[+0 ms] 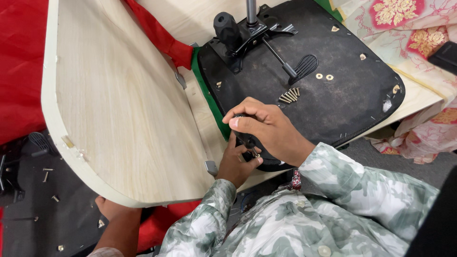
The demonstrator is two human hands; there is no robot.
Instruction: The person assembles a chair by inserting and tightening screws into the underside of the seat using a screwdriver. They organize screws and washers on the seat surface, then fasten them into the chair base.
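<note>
Camouflage-patterned sleeves [333, 200] fill the bottom edge, closest to the lens, and both of the person's arms reach forward from them. Beyond, a large curved wooden panel [124, 104] stands tilted on its edge at the left, with another person's hand [112, 209] gripping its lower rim from below. To its right, an upturned black seat base [342, 90] lies on the pale tabletop [419, 95], its metal mechanism [247, 28] and lever [297, 66] facing up. Red cloth [21, 66] hangs behind the panel, and flowered fabric [414, 28] covers the far right.

Right hand [266, 128] is closed around the black handle of a screwdriver [245, 138], held upright at the near edge of the seat base. Left hand [238, 162] sits just under it, fingertips pinched on the tool's tip and what looks like a small screw, too small to tell. A cluster of loose screws [289, 95] rests on the seat base, near the lever, with two washers [323, 76] farther back.
</note>
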